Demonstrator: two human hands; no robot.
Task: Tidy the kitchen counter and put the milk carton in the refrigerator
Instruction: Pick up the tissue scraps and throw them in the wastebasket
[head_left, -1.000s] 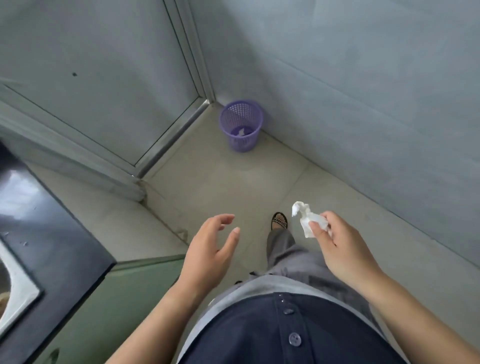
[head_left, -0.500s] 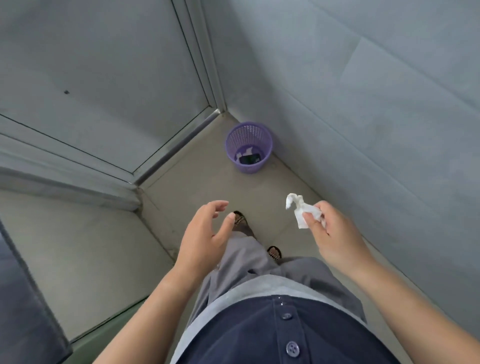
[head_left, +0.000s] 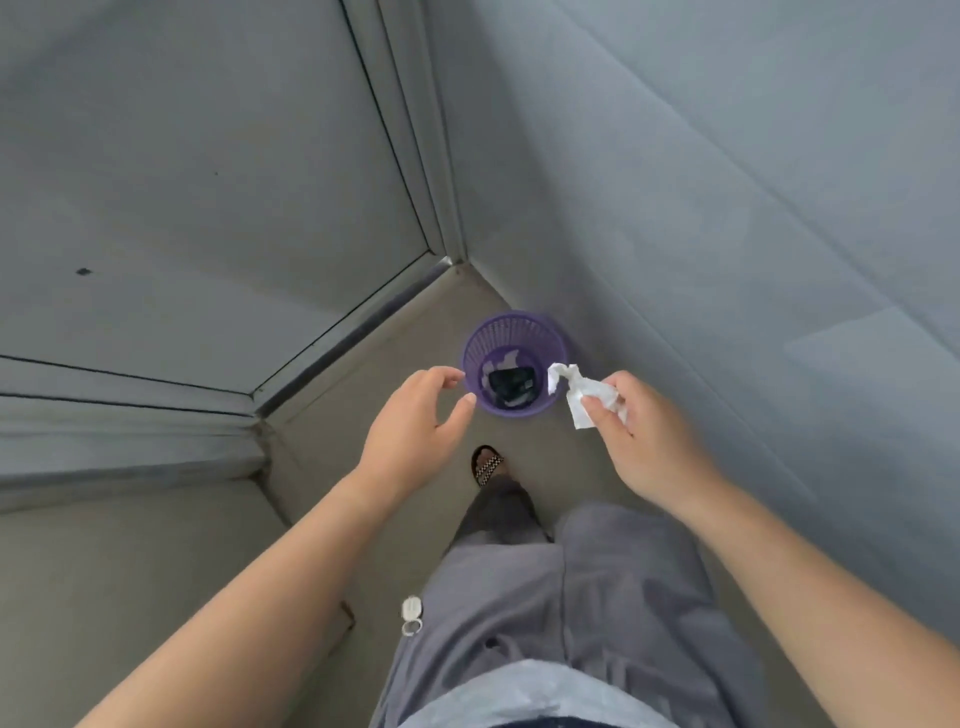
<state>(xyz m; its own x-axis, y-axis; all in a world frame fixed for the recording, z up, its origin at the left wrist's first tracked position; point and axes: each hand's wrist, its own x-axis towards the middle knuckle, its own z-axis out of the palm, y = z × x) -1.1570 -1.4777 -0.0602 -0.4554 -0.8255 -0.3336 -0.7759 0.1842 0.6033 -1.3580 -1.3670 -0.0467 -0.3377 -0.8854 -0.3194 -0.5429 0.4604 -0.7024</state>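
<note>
My right hand (head_left: 641, 441) pinches a crumpled white tissue (head_left: 576, 395) between thumb and fingers, just right of a purple mesh waste basket (head_left: 511, 332) on the floor in the corner. The tissue's upper end overlaps the basket's right rim in the view. Dark and pale rubbish lies at the basket's bottom. My left hand (head_left: 413, 426) hovers left of the basket with fingers loosely spread and holds nothing. No milk carton, counter or refrigerator is in view.
Grey walls meet at the corner behind the basket, with a metal door frame (head_left: 405, 156) and sill to the left. My sandalled foot (head_left: 488, 465) stands on the beige tiled floor just short of the basket. A small white tag (head_left: 411, 614) hangs at my trousers.
I have walked toward the basket; it now lies directly under my hands. The counter edge has left the view. My right hand still holds the tissue, now beside the basket's rim.
</note>
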